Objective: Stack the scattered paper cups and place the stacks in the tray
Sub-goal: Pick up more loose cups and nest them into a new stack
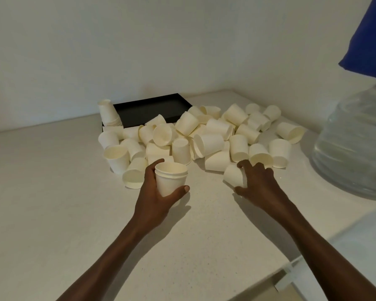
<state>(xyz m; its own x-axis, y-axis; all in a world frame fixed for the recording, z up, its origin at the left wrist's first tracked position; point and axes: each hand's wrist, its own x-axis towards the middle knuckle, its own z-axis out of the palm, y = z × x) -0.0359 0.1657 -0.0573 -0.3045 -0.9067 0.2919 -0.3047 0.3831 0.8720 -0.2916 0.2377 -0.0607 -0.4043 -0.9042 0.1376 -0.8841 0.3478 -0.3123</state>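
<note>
1. The left hand is wrapped around a short stack of cups, thumb across the front and fingers round the back, holding it upright and mouth-up just over the counter.
2. The right hand reaches forward, palm down, with thumb and fingers curled on a single cup lying on its side at the near edge of the pile.
3. The loose cups sprawl across the counter, mostly tipped over, just behind both hands.
4. The black tray sits behind the pile by the wall; one nested stack leans at its left end, though I can't tell if it's actually inside.
5. A big clear water jug stands off to the right, well apart.
</note>
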